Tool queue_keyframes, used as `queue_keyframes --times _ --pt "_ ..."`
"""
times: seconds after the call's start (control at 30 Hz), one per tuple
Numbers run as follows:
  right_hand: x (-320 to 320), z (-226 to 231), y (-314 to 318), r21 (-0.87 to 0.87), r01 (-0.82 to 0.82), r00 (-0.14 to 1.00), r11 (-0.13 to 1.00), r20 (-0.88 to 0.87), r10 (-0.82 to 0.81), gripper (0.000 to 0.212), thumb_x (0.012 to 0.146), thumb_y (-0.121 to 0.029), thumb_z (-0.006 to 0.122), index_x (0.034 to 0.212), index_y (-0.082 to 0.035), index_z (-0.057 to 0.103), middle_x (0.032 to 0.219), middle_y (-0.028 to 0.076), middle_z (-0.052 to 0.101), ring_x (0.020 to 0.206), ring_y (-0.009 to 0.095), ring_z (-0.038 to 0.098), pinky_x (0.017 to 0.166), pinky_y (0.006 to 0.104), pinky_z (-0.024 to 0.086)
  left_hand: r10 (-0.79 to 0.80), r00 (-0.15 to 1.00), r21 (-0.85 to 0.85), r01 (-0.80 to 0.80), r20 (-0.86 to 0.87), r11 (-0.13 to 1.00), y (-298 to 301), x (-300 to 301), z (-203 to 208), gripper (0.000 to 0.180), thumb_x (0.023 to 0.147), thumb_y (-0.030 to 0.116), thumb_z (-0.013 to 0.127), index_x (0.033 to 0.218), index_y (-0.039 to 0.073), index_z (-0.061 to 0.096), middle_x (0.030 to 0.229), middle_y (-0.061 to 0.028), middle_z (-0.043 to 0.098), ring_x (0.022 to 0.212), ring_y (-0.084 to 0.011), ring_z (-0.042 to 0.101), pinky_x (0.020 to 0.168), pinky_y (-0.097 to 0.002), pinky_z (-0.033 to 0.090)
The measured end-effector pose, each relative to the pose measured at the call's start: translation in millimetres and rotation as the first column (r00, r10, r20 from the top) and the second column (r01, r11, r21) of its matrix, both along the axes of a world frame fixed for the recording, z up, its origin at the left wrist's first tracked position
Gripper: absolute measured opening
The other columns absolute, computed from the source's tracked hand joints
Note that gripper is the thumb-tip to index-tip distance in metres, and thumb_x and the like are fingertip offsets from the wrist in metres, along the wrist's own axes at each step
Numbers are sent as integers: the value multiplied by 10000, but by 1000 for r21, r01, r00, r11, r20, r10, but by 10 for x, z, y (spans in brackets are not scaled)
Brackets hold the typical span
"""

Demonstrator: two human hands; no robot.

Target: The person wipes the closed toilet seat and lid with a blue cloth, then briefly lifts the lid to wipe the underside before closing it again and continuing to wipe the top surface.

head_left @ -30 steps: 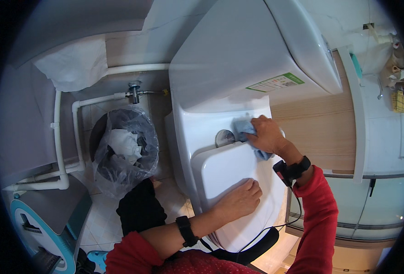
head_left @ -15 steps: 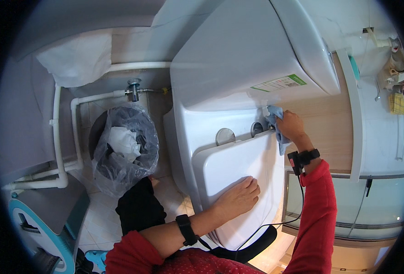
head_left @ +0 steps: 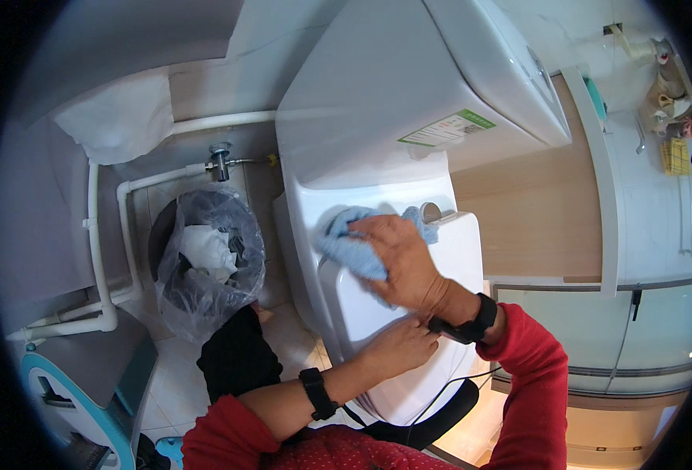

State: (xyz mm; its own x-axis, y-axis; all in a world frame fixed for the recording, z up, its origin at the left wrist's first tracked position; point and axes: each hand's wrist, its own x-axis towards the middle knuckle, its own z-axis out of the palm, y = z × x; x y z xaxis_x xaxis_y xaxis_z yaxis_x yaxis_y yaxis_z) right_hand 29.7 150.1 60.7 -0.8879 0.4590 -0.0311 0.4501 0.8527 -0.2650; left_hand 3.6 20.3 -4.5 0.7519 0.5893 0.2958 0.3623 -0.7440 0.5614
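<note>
While the left hand (head_left: 401, 345) lay palm-down on the lid (head_left: 362, 317), fingers loosely bent and gripping nothing visible, the right hand (head_left: 403, 262) clutched the blue cloth (head_left: 350, 252), bunched over the lid's rear-left corner and the ledge (head_left: 393, 194) behind. It looked light, soft and limp; its gathered middle seemed the surest hold, as loose ends would flop.

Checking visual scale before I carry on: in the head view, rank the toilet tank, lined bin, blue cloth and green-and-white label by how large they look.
1. Toilet tank, cut off by the top edge
2. Lined bin
3. Blue cloth, partly covered by the right hand
4. Green-and-white label
</note>
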Motion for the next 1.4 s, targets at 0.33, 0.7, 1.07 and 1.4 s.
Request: queue_keyframes --times 0.33,0.7,1.07,1.4 --pt "1117 -34 777 252 586 764 770 142 -629 442 846 -300 669 1183 -18 626 1161 203 643 1116 406 562 978 482 430 210 976 427 -214 58 878 -55 -26 -54 222 901 182 549 1008 68 707 1197 -79 641 1256 -272 509 1164 -414 270" --pt "529 -171 317 200 275 960 940 -12 -278 450 751 -212 730 1135 4 637 1157 188 631 1052 382 562 919 477 447 111 993 334 -114 27 936 -71 -20 4 261 886 163 545 1063 30 682 1247 -119 618 1268 -271 510 1161 -411 290" --pt "572 13 15 71 46 999 996 8 -47 745 645 -155 786 1346 -255 554 1456 93 452 1341 362 417 1102 535 325 -6 997 386 -24 76 922 -223 102 -59 204 879 145 555 984 38 693 1188 -107 644 1243 -267 532 1131 -368 331" --pt "1977 -281 -79 277 537 843 797 -151 -516 595 910 -166 619 1405 64 384 1489 242 375 1329 448 382 1134 483 301 -40 996 380 7 78 925 -194 60 18 195 854 144 567 981 42 675 1172 -106 631 1237 -268 519 1131 -376 330"
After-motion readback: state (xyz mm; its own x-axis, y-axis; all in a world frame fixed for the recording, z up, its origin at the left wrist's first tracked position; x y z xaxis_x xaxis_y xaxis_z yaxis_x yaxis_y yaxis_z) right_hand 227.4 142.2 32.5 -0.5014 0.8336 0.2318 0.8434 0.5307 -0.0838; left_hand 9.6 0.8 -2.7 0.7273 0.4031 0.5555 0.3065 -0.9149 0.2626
